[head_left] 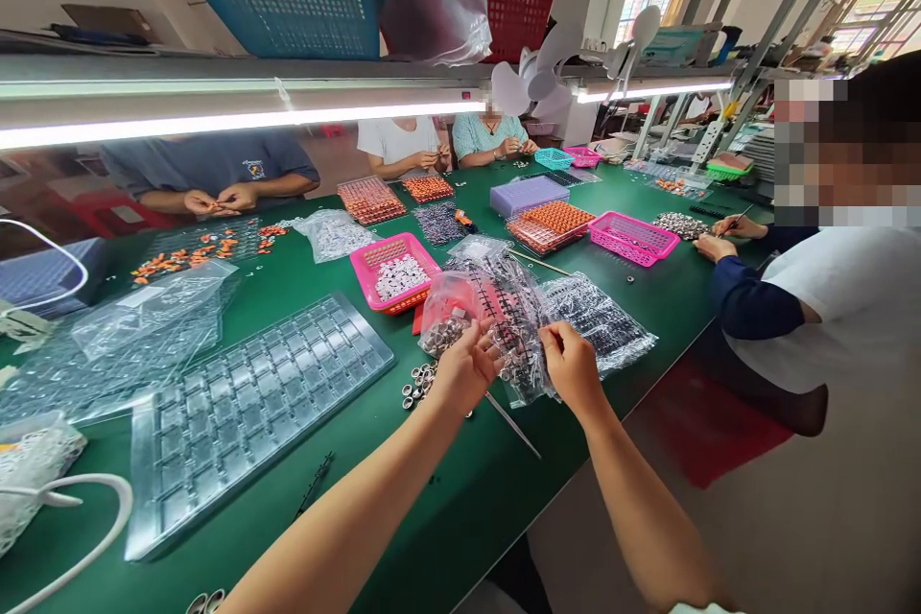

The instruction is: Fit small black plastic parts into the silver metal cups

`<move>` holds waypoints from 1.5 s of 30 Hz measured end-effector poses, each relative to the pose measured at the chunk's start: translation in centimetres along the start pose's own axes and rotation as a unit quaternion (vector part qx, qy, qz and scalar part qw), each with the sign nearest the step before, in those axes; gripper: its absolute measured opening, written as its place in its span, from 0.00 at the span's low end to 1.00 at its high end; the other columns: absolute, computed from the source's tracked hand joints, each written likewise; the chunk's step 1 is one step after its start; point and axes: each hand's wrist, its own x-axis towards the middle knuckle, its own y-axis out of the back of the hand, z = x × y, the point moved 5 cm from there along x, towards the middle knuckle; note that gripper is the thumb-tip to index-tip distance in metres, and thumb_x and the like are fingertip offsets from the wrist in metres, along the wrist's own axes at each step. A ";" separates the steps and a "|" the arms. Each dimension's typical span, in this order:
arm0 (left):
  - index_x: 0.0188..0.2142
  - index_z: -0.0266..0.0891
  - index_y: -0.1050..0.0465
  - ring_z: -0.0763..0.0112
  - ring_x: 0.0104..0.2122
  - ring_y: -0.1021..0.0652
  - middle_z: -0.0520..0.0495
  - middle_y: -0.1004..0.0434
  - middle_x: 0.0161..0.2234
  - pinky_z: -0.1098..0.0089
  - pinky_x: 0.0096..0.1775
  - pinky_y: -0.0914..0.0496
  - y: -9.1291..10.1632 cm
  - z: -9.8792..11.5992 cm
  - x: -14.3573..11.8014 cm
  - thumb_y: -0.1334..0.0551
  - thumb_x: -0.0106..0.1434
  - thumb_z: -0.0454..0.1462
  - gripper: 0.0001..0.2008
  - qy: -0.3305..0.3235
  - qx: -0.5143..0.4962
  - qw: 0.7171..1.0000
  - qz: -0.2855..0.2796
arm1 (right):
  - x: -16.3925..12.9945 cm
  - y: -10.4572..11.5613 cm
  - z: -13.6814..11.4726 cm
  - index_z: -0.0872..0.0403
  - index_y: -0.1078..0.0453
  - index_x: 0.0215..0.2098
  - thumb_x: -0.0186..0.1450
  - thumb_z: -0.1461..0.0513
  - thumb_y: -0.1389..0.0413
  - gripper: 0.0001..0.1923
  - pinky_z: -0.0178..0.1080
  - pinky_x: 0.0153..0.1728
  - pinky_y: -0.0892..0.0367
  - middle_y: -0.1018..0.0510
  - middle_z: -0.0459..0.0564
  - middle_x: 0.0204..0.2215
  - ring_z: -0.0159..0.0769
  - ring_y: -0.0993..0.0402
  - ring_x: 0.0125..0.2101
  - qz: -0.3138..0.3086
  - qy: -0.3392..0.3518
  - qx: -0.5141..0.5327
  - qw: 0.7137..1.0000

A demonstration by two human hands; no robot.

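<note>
Crinkled clear plastic bag (514, 331) of small black parts is lying on the green table (460, 489), just in front of the pink basket (394, 271) holding white pieces. Left hand (464, 369) and right hand (571, 363) are both pinching closed on the bag's near edge, forearms reaching forward. Shiny metal rings (417, 384) are sitting beside the left hand.

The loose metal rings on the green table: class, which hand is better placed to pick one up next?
Probably the left hand: the metal rings lie just beside it, while the right hand is farther off, at the plastic bag.
</note>
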 end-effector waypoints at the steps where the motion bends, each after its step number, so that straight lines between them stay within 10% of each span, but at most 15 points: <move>1: 0.37 0.39 0.31 0.75 0.26 0.24 0.50 0.27 0.30 0.73 0.32 0.26 0.1 -0.4 -0.1 0.39 0.64 0.40 0.07 0.008 0.003 1.000 -0.004 | 0.2 0.2 0.0 0.53 0.30 0.34 0.69 0.56 0.51 0.13 0.37 0.32 0.37 0.22 0.51 0.28 0.40 0.27 0.30 0.017 -0.006 0.008 1.000; 12: 0.37 0.34 0.24 0.74 0.28 0.22 0.46 0.22 0.31 0.76 0.32 0.26 -0.8 -3.4 -0.9 0.31 0.50 0.29 0.13 0.061 0.114 0.988 -0.088 | 0.4 0.0 0.6 0.54 0.31 0.33 0.68 0.51 0.52 0.16 0.37 0.32 0.34 0.22 0.50 0.28 0.38 0.26 0.29 0.108 -0.050 0.047 0.992; 24: 0.21 0.34 0.23 0.71 0.21 0.28 0.49 0.26 0.18 0.71 0.26 0.33 -3.0 -2.6 -1.2 0.28 0.46 0.45 0.15 -0.112 0.331 0.935 -0.064 | 0.2 -0.9 0.4 0.55 0.32 0.43 0.68 0.50 0.53 0.19 0.39 0.29 0.34 0.23 0.52 0.27 0.41 0.25 0.26 0.115 -0.012 0.006 0.993; 45: 0.26 0.36 0.32 0.71 0.28 0.34 0.52 0.31 0.26 0.71 0.33 0.39 -4.7 -1.7 -2.4 0.45 0.54 0.27 0.06 -0.236 0.533 0.795 -0.167 | -0.1 -0.6 0.4 0.54 0.33 0.44 0.69 0.55 0.54 0.14 0.36 0.29 0.34 0.23 0.49 0.26 0.38 0.25 0.26 0.052 0.000 -0.005 0.999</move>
